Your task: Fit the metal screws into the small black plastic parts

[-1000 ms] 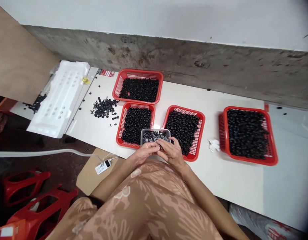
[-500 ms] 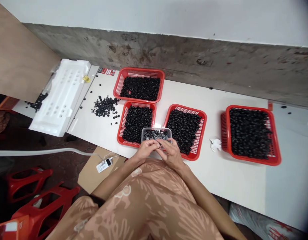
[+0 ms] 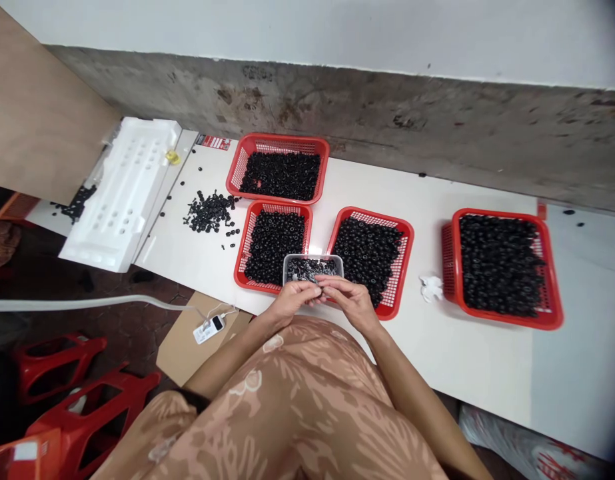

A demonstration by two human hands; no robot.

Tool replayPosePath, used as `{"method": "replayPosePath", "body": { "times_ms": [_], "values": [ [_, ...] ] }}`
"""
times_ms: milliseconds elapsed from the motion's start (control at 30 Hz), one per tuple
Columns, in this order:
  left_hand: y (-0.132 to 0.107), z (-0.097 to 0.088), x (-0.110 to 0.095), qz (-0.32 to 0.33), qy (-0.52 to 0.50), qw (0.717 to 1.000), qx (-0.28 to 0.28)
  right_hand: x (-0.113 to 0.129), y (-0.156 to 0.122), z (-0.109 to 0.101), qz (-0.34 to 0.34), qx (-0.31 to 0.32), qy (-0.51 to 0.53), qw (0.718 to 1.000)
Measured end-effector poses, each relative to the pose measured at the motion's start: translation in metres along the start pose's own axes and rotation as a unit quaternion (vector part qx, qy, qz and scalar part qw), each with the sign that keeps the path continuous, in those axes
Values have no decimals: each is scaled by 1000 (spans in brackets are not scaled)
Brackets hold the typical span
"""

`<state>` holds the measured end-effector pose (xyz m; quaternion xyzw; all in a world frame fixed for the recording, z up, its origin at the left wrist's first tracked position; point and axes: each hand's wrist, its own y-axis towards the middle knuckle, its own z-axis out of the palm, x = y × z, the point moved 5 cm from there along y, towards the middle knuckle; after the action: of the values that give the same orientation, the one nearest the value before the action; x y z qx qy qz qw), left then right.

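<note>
My left hand and my right hand meet fingertip to fingertip at the near edge of a clear plastic tub. Both are closed in a pinch, and whatever sits between the fingers is too small to make out. Small dark and shiny parts fill the tub. Behind it on the left stands a red basket of black ring-like pieces. To the right is another red basket with similar black pieces.
A third red basket stands at the back, and a larger one at the far right. Loose black parts lie on the white table near a white foam block. A crumpled white tissue and red stools are also around.
My right hand has turned and flattened, its fingers now reaching left toward the left fingertips. My left hand has stayed nearly in place.
</note>
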<state>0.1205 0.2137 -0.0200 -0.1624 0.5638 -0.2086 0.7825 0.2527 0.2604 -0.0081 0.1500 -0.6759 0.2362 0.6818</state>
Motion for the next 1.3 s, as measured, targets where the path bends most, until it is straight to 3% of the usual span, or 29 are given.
{"method": "replayPosePath", "body": {
  "times_ms": [167, 333, 500, 700, 900, 1300],
  "values": [
    [0, -7, -4, 48, 26, 996, -77, 10, -5, 5, -50, -18, -154, 987],
    [2, -10, -4, 80, 69, 990, -93, 25, -5, 19, -174, -16, -404, 898],
    [2, -11, 0, 74, 66, 988, -118, 29, 2, 26, -207, 0, -473, 857],
    [2, -13, -2, 72, 55, 988, -122, 26, 2, 27, -208, -16, -487, 848],
    [3, -9, 1, 30, 17, 998, -50, 20, -2, 21, -212, -60, -485, 846],
    [-2, -7, 10, 39, 34, 994, -96, 3, -14, 29, -232, -83, -488, 838]
  ]
}}
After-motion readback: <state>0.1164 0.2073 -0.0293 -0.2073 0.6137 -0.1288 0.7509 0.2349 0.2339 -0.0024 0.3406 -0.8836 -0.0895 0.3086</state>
